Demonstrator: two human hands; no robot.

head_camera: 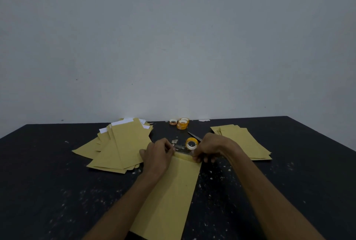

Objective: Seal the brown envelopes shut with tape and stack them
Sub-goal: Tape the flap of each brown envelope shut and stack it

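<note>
My left hand (157, 156) and right hand (209, 150) each pinch one end of a clear tape strip (183, 148) stretched over the long brown paper envelope (173, 191)'s folded flap.

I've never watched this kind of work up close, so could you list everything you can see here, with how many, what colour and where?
envelope: one, brown, centre, under both hands
left pile: many envelopes, brown, some showing white paper, fanned out loosely
right pile: several envelopes, brown, stacked
tape roll: one, yellow, just beyond the hands
spare rolls: about three, orange-yellow, far edge of the table
tape strip: one, clear, stretched between the hands over the flap
scissors: apparently one, dark, mostly hidden behind the roll
table: one, black, speckled white
wall: grey, behind
left hand: pinching the strip
right hand: pinching the strip
</note>
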